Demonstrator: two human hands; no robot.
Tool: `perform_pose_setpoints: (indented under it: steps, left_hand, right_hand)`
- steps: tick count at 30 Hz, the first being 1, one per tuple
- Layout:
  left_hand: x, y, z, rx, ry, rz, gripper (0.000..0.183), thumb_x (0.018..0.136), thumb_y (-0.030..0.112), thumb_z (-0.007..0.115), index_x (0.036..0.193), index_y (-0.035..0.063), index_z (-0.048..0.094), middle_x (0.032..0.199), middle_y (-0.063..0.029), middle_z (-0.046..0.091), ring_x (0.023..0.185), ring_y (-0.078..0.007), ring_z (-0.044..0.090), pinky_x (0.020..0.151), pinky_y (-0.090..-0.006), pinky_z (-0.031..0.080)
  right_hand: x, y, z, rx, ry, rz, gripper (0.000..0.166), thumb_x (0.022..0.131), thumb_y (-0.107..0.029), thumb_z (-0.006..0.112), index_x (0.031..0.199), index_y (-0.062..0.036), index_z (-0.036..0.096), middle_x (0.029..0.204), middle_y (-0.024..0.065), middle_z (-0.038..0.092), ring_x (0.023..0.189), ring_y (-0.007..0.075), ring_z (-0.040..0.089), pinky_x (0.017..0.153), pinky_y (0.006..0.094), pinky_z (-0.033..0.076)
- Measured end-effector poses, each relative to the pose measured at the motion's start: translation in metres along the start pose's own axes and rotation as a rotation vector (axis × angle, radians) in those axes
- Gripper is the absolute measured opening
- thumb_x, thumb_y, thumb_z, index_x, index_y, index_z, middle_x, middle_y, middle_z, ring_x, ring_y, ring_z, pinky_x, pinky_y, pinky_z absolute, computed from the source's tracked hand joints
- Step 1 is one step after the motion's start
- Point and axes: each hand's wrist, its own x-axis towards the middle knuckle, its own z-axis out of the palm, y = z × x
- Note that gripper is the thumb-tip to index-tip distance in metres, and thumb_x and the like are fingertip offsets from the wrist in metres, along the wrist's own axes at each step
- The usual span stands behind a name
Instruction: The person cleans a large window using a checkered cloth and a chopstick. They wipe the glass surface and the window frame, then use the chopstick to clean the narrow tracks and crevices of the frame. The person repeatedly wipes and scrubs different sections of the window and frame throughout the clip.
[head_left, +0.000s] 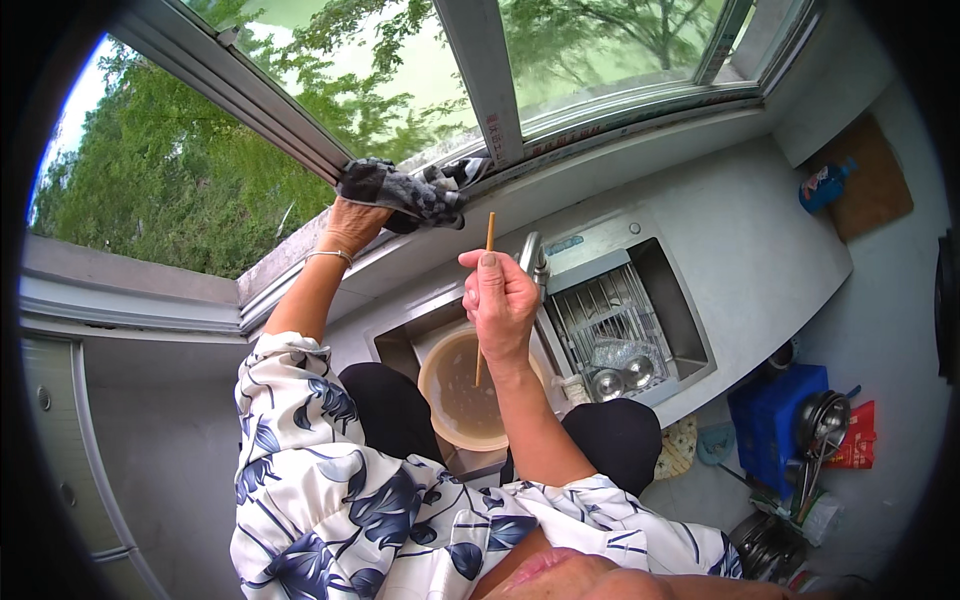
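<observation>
My left hand (356, 223) reaches to the sliding window's lower frame, at the foot of an upright sash. A black and grey patterned cloth (409, 196) is bunched in it and lies along the window track (547, 157); my fingertips are hidden beneath the cloth. In front of the tap, my right hand (499, 300) grips a thin wooden stick (490, 229), which looks like a chopstick. One end points up past my forefinger and the other shows below my fist. Under that hand a round plastic basin (442, 420) of cloudy water sits in the left sink bowl.
A metal tap (534, 259) rises between the sink bowls. The right bowl holds a wire drain rack (600, 311) and metal cups (622, 379). My knees (615, 442) flank the basin. A blue bottle (823, 187), brown board (874, 176) and blue crate (772, 427) are at right.
</observation>
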Motion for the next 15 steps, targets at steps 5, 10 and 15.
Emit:
perform_pose_setpoints:
  steps: [5, 10, 15]
  left_hand:
    - [-0.037, -0.017, -0.014, 0.038, -0.177, -0.026, 0.030, 0.078, 0.018, 0.060, 0.107, 0.0164, 0.067, 0.112, -0.0097, 0.064, 0.113, -0.0297, 0.058, 0.100, -0.0462, 0.043]
    - [-0.102, -0.035, -0.035, 0.128, -0.296, -0.107, 0.033, 0.080, 0.018, 0.058, 0.111, 0.0158, 0.066, 0.116, -0.0109, 0.063, 0.114, -0.0317, 0.057, 0.100, -0.0479, 0.042]
    - [-0.138, -0.037, -0.040, 0.084, -0.363, -0.328, 0.035, 0.082, 0.020, 0.058, 0.116, 0.0151, 0.066, 0.121, -0.0128, 0.061, 0.118, -0.0333, 0.054, 0.104, -0.0509, 0.037]
  right_hand:
    - [0.000, -0.010, -0.002, 0.046, -0.005, 0.053, 0.030, 0.103, -0.025, 0.052, 0.095, 0.0012, 0.064, 0.061, -0.0031, 0.045, 0.046, 0.0024, 0.037, 0.039, 0.0186, 0.026]
    - [-0.003, -0.013, -0.004, 0.112, -0.025, 0.072, 0.030, 0.103, -0.025, 0.051, 0.097, 0.0011, 0.064, 0.060, -0.0029, 0.044, 0.044, 0.0029, 0.037, 0.038, 0.0190, 0.025]
    - [0.003, 0.003, -0.002, -0.005, -0.020, 0.024, 0.031, 0.104, -0.026, 0.050, 0.097, 0.0013, 0.064, 0.061, -0.0028, 0.044, 0.045, 0.0028, 0.037, 0.039, 0.0191, 0.025]
